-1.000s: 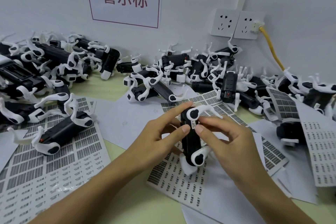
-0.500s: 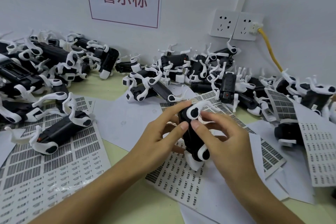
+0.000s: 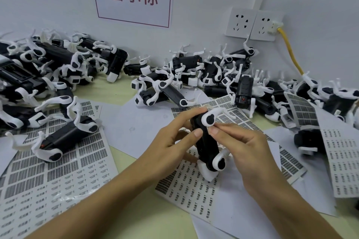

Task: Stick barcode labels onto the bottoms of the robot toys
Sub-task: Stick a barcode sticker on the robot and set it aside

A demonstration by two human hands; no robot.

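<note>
A black robot toy (image 3: 206, 142) with white legs stands tilted on its lower end over a barcode label sheet (image 3: 192, 186). My left hand (image 3: 171, 143) grips the toy's left side, forefinger over the top and thumb on its underside. My right hand (image 3: 242, 145) holds the toy from the right, its thumb pressing the black underside beside my left thumb. No label shows under the thumbs.
Piles of black-and-white robot toys (image 3: 58, 68) line the wall at left, middle (image 3: 186, 75) and right (image 3: 318, 99). One toy (image 3: 66, 137) lies on the left label sheet (image 3: 48, 176). More sheets (image 3: 345, 163) lie at right. A yellow cable (image 3: 289, 48) hangs from the wall sockets.
The toy has turned slightly in my hands and my right thumb has slid along its underside toward my left thumb. The small white label seen earlier is now hidden.
</note>
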